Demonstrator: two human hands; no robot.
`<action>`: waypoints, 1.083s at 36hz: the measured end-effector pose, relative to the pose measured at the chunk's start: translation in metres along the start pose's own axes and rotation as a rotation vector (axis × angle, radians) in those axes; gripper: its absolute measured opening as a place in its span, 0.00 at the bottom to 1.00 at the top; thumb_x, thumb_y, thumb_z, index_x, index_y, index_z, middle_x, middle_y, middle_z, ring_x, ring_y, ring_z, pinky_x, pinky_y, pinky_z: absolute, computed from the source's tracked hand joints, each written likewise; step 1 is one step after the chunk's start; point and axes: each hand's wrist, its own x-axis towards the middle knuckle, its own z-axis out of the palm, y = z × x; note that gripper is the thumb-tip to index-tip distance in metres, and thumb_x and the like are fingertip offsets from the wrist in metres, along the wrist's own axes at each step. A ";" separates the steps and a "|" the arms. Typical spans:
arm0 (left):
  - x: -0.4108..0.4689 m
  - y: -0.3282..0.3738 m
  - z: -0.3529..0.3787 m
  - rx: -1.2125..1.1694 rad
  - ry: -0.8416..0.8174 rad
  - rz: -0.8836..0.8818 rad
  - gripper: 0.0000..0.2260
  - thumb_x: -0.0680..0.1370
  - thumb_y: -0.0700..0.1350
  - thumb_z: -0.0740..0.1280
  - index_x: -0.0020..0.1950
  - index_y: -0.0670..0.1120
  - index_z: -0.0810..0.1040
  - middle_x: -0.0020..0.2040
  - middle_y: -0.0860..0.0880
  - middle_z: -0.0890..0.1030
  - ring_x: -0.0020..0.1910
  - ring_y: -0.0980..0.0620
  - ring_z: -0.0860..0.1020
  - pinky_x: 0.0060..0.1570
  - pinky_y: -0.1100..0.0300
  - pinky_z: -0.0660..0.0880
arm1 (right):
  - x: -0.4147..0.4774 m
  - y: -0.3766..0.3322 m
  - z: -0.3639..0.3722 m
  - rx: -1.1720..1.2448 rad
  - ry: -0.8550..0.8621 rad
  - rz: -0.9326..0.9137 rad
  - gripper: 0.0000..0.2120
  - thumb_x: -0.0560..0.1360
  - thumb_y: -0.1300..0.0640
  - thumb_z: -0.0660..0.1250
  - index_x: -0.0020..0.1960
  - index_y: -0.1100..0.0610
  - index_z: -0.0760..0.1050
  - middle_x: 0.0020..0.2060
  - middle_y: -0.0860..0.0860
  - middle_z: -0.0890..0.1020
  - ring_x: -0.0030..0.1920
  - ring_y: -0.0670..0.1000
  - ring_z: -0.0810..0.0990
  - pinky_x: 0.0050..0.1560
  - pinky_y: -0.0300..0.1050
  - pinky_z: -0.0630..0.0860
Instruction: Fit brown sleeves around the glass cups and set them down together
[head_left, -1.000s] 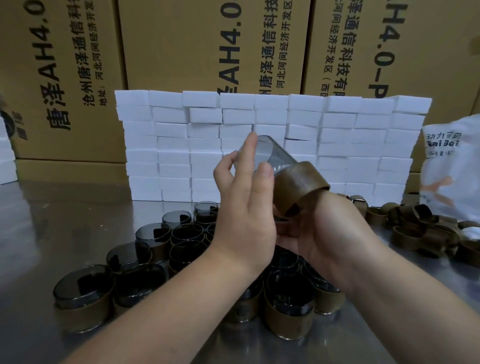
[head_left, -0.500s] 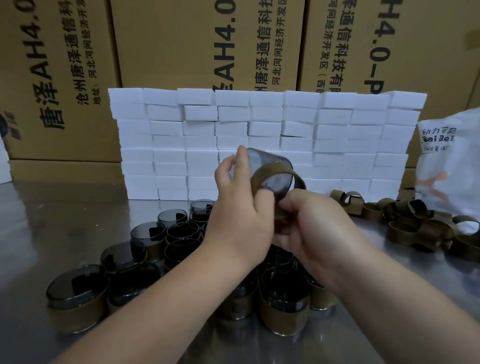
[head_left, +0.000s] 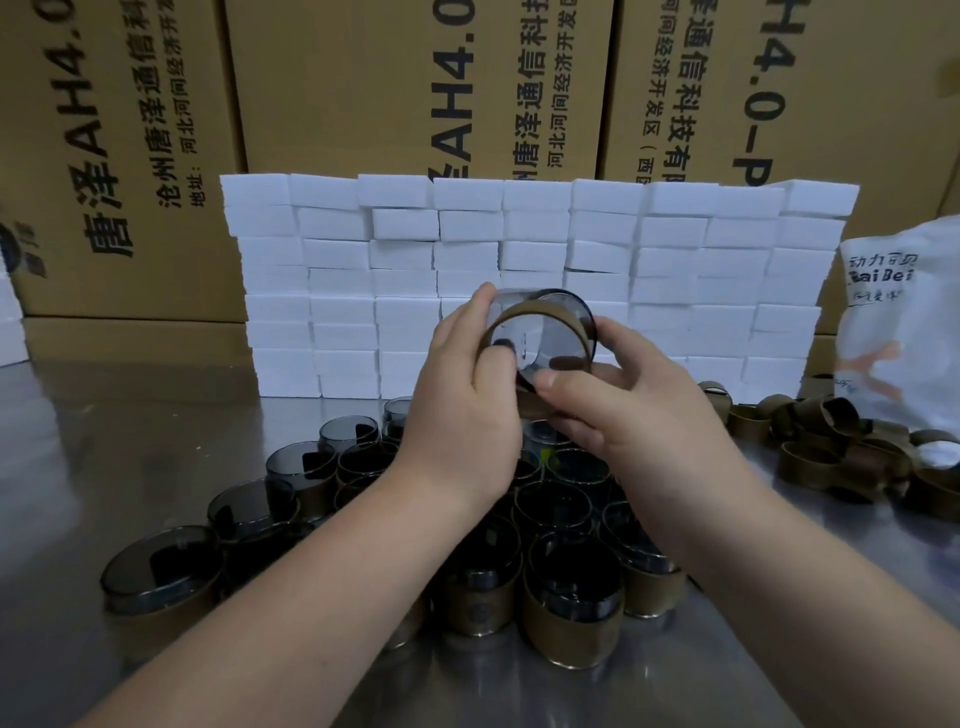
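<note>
Since before, the brown sleeve was pushed around the glass cup, perhaps partly; cup is gripped by left hand, sleeve pinched by right hand.

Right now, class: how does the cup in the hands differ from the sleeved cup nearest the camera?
The held cup is tipped sideways in the air; the nearest cup stands upright. The left hand and right hand grip the held cup; no hand holds the nearest cup. Both are dark glass, brown-sleeved.
</note>
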 end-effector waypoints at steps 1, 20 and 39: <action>0.000 0.000 0.000 0.007 -0.009 -0.004 0.30 0.71 0.53 0.52 0.73 0.52 0.63 0.70 0.55 0.66 0.69 0.59 0.65 0.69 0.58 0.63 | 0.000 0.000 0.000 0.012 0.015 -0.002 0.16 0.62 0.53 0.69 0.51 0.46 0.77 0.42 0.51 0.85 0.47 0.52 0.84 0.59 0.58 0.75; 0.005 0.009 -0.015 0.304 -0.090 0.142 0.36 0.71 0.65 0.51 0.74 0.48 0.61 0.70 0.50 0.69 0.68 0.53 0.68 0.66 0.52 0.67 | 0.002 -0.005 -0.007 0.173 0.080 0.001 0.21 0.65 0.63 0.71 0.58 0.57 0.79 0.41 0.50 0.86 0.46 0.49 0.85 0.47 0.40 0.81; 0.008 0.016 -0.020 0.442 -0.119 0.309 0.34 0.71 0.63 0.49 0.71 0.47 0.67 0.51 0.47 0.78 0.53 0.38 0.75 0.44 0.59 0.69 | 0.003 -0.004 -0.006 0.159 0.181 0.027 0.14 0.66 0.69 0.68 0.46 0.55 0.83 0.37 0.55 0.85 0.41 0.55 0.85 0.46 0.44 0.82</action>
